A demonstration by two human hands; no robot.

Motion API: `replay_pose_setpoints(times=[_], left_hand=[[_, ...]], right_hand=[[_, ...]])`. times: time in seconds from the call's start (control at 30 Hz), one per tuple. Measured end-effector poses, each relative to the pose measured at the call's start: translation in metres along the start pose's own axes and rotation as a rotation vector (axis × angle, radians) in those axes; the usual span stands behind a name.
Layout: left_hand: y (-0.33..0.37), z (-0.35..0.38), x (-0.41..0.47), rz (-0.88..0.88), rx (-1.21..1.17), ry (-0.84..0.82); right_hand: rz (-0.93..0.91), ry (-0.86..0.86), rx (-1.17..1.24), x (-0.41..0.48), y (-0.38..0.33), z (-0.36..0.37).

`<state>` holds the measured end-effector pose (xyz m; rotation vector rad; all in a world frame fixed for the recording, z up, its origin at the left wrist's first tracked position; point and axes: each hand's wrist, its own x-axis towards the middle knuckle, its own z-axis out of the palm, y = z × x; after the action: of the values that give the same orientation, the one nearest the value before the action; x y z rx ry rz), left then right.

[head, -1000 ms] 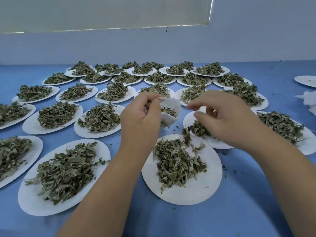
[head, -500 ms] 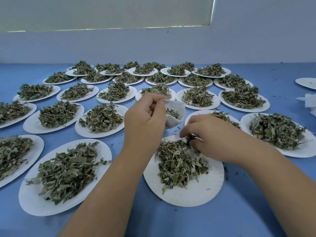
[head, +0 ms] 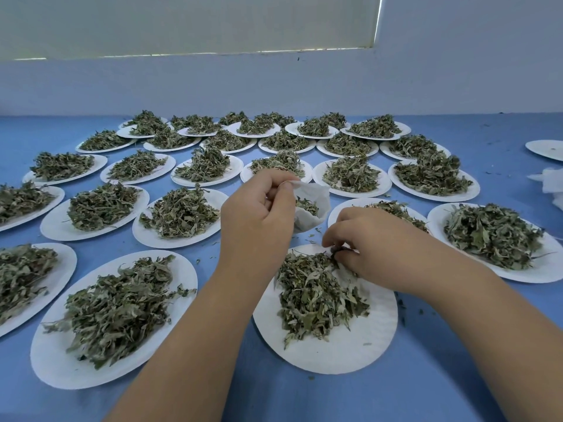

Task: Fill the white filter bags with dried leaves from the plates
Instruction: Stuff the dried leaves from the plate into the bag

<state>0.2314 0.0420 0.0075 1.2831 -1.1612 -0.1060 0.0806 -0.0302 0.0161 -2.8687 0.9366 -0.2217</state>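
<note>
My left hand pinches the rim of a white filter bag, held open above the table with some dried leaves inside. Just below it lies a white plate with a heap of dried leaves. My right hand reaches into the far edge of that heap and pinches a few leaves between thumb and fingertips.
Several more white plates of dried leaves cover the blue table, the closest one at the near left. An empty plate and a pile of white filter bags lie at the right edge. A pale wall stands behind.
My right hand came down from beside the bag's mouth to the near plate's heap and closed on some leaves. My left hand kept holding the bag in place.
</note>
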Motion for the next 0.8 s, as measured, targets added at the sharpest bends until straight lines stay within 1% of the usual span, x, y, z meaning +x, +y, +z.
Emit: replay_pose_setpoints(times=[0.2, 0.3, 0.37, 0.47, 0.53, 0.7, 0.8], left_hand=[[0.0, 0.0, 0.0, -0.005, 0.019, -0.006], [0.0, 0.0, -0.001, -0.004, 0.015, -0.006], [0.0, 0.0, -0.001, -0.005, 0.014, -0.002], [0.001, 0.002, -0.002, 0.02, 0.042, -0.006], [0.002, 0.004, -0.004, 0.047, 0.065, -0.02], [-0.002, 0.007, -0.004, 0.061, 0.096, -0.024], [-0.003, 0.009, -0.005, 0.073, 0.11, -0.039]], right_hand=[[-0.015, 0.026, -0.011, 0.0, -0.003, 0.0], [-0.02, 0.047, 0.046, 0.0, -0.001, -0.003], [-0.008, 0.098, 0.172, -0.002, 0.002, -0.01], [0.025, 0.194, 0.518, -0.01, 0.009, -0.025], [0.013, 0.231, 0.687, -0.015, 0.014, -0.034], [-0.057, 0.32, 0.95, -0.02, 0.017, -0.042], [-0.112, 0.335, 0.998, -0.019, 0.008, -0.04]])
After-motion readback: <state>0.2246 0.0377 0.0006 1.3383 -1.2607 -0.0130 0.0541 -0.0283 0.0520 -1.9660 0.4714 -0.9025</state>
